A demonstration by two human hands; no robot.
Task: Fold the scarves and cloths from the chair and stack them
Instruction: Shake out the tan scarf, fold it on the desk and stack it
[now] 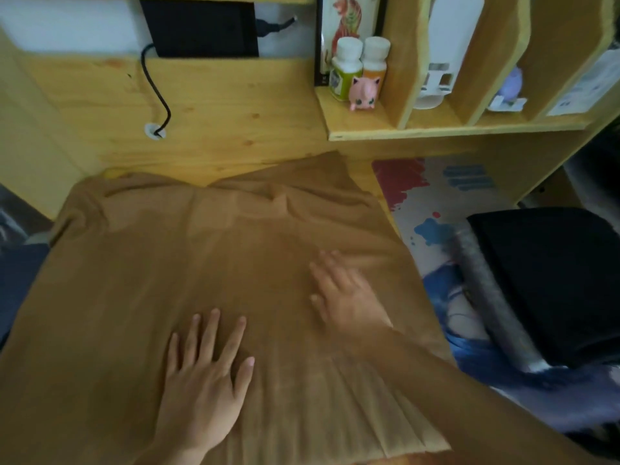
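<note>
A large tan cloth (174, 263) lies spread over the wooden desk and covers most of its near half. Its far edge is rumpled, and a pleated strip runs along the near right side. My left hand (204, 380) rests flat on the cloth near the front, fingers straight and spread. My right hand (342, 290) lies flat on the cloth further back and to the right, blurred, its fingers straight. A folded black and grey cloth (536, 283) sits on the right.
A colourful desk mat (432, 203) shows beside the cloth. The shelf (419, 130) behind holds two bottles (360, 65), a pink figurine (364, 92) and upright dividers. A black cable (157, 92) runs down into a desk hole at the back left.
</note>
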